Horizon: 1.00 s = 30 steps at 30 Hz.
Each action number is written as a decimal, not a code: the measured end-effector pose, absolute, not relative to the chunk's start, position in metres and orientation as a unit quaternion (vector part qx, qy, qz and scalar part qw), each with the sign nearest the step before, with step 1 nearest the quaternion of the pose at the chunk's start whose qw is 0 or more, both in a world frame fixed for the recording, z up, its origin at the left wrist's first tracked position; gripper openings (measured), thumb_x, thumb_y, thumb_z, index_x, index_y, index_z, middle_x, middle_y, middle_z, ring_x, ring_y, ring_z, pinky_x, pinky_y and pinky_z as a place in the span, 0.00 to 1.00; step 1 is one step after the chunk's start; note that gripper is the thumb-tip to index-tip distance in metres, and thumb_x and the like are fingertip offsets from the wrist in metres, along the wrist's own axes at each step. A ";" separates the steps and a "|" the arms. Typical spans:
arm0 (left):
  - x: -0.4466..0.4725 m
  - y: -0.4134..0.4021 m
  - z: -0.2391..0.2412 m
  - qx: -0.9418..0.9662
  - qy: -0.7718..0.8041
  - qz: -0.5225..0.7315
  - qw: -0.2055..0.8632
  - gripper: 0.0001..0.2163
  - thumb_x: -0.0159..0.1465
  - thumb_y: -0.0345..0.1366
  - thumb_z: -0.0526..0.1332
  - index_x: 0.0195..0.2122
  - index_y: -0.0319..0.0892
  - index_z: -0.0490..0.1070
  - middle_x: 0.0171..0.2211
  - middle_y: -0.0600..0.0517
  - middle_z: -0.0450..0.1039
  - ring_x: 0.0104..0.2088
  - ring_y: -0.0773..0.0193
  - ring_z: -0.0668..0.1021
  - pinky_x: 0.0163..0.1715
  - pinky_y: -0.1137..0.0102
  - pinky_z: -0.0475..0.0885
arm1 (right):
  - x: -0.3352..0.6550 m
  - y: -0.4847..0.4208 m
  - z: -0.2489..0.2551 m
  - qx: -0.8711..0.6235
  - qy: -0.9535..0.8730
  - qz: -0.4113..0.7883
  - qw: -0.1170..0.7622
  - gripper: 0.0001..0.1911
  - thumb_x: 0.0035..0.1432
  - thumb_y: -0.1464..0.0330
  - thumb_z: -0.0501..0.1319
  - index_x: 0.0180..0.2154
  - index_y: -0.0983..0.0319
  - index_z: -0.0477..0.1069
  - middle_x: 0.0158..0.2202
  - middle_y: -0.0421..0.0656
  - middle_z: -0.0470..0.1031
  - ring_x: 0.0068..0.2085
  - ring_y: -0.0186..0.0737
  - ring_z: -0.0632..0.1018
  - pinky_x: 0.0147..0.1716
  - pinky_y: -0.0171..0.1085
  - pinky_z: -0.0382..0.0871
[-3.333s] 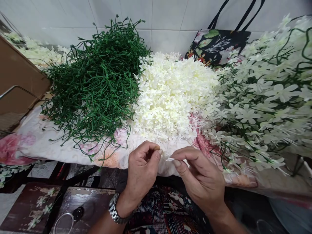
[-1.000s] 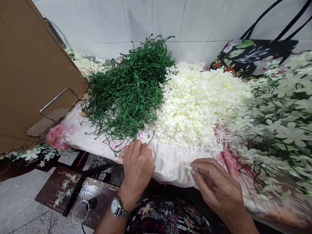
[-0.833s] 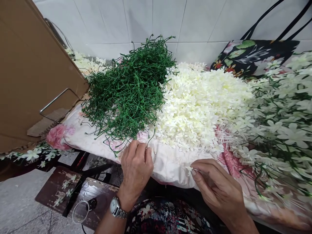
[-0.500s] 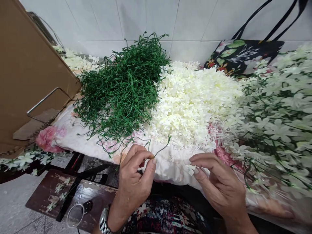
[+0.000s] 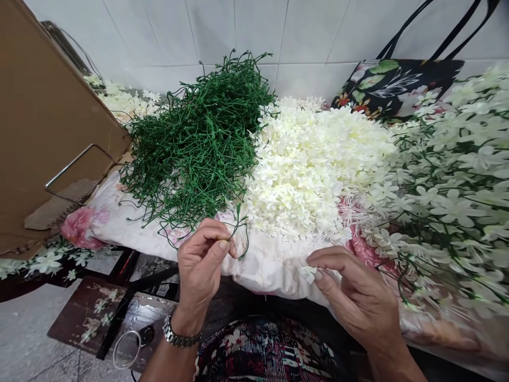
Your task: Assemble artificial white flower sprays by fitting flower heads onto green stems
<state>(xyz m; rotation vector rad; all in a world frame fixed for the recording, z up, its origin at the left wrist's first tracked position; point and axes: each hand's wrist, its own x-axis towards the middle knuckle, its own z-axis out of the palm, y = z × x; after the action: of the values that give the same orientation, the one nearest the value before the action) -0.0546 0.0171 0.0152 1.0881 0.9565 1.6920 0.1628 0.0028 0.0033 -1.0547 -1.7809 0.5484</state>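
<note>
Green stem pile (image 5: 194, 143): thin plastic by the look, faint sheen
Blossom heap (image 5: 302, 170), right of the pile: cloth-like petals, matt
Cover (image 5: 274, 268), under the pile: printed cloth, wrinkled
Box (image 5: 51, 122), left of the pile: matt brown cardboard
Wall (image 5: 254, 32), behind the pile: smooth tile, soft gloss
Watchband (image 5: 181, 337), nearer me than the pile: shiny metal links

Cloth (image 5: 274, 268) between left hand (image 5: 201, 265) and right hand (image 5: 358, 297) allows passage; piled blossoms (image 5: 298, 175) block behind.
</note>
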 end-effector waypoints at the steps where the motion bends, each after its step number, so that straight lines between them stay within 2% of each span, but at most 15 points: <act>1: -0.052 0.016 0.019 0.416 0.368 0.679 0.481 0.01 0.54 0.32 0.67 0.27 0.42 0.76 0.27 0.55 0.65 0.19 0.71 0.73 0.20 0.73 0.69 | 0.163 0.003 0.004 -0.430 -0.722 0.241 0.486 0.05 0.57 0.75 0.58 0.34 0.60 0.70 0.30 0.42 0.73 0.33 0.36 0.76 0.32 0.34 0.70; 5: -0.037 0.004 0.025 0.332 0.309 0.618 0.642 0.02 0.54 0.34 0.67 0.27 0.42 0.76 0.28 0.55 0.65 0.19 0.72 0.73 0.18 0.75 0.70 | 0.158 0.003 0.011 -0.407 -0.681 0.317 0.520 0.03 0.57 0.72 0.59 0.31 0.61 0.71 0.36 0.46 0.74 0.35 0.38 0.76 0.32 0.36 0.72; 8: -0.023 -0.005 0.020 0.291 0.279 0.580 0.708 0.03 0.55 0.34 0.66 0.27 0.41 0.76 0.28 0.55 0.64 0.19 0.73 0.74 0.19 0.75 0.71 | 0.151 0.003 0.014 -0.385 -0.671 0.370 0.515 0.03 0.58 0.72 0.60 0.31 0.61 0.71 0.43 0.49 0.74 0.39 0.39 0.76 0.34 0.36 0.72; 10: -0.016 -0.010 0.016 0.273 0.266 0.559 0.736 0.03 0.56 0.34 0.66 0.27 0.41 0.76 0.28 0.55 0.64 0.19 0.73 0.74 0.19 0.75 0.71 | 0.149 0.002 0.015 -0.373 -0.676 0.388 0.503 0.04 0.58 0.74 0.59 0.33 0.60 0.71 0.40 0.46 0.75 0.39 0.37 0.77 0.34 0.34 0.72; 13: -0.012 -0.014 0.012 0.261 0.267 0.535 0.758 0.03 0.56 0.34 0.65 0.27 0.41 0.75 0.27 0.56 0.64 0.19 0.73 0.73 0.20 0.75 0.70 | 0.150 -0.001 0.016 -0.368 -0.689 0.380 0.495 0.06 0.58 0.76 0.58 0.35 0.59 0.70 0.33 0.41 0.74 0.34 0.32 0.76 0.33 0.31 0.72; 17: -0.016 -0.016 0.017 0.337 0.354 0.525 0.697 0.04 0.57 0.35 0.65 0.31 0.41 0.76 0.29 0.54 0.68 0.28 0.70 0.73 0.30 0.75 0.70 | 0.158 -0.008 0.023 -0.401 -0.725 0.316 0.463 0.07 0.58 0.77 0.57 0.34 0.60 0.69 0.32 0.40 0.74 0.34 0.30 0.76 0.33 0.28 0.71; 22: -0.023 -0.020 0.024 0.480 0.402 0.525 0.576 0.07 0.62 0.33 0.60 0.39 0.46 0.77 0.37 0.52 0.72 0.39 0.66 0.73 0.40 0.75 0.67 | 0.161 -0.017 0.029 -0.421 -0.756 0.268 0.424 0.06 0.58 0.77 0.56 0.35 0.60 0.67 0.32 0.40 0.74 0.34 0.29 0.76 0.33 0.26 0.70; 27: -0.020 -0.023 0.019 0.500 0.387 0.565 0.530 0.09 0.62 0.30 0.60 0.40 0.48 0.77 0.37 0.52 0.73 0.40 0.66 0.73 0.39 0.75 0.67 | 0.156 -0.021 0.027 -0.440 -0.745 0.266 0.425 0.06 0.59 0.76 0.56 0.34 0.60 0.66 0.32 0.40 0.74 0.34 0.29 0.76 0.34 0.26 0.69; 30: -0.016 -0.022 0.019 0.500 0.384 0.575 0.521 0.07 0.61 0.28 0.61 0.37 0.47 0.76 0.35 0.53 0.73 0.38 0.66 0.74 0.37 0.74 0.68 | 0.154 -0.022 0.025 -0.438 -0.751 0.263 0.419 0.06 0.59 0.76 0.55 0.34 0.60 0.66 0.31 0.39 0.74 0.33 0.29 0.76 0.32 0.26 0.69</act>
<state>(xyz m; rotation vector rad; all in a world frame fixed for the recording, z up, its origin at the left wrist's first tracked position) -0.0158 -0.0223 0.0190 1.1975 0.9194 1.3788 0.1538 -0.0222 0.0253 -1.0974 -1.8824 0.6603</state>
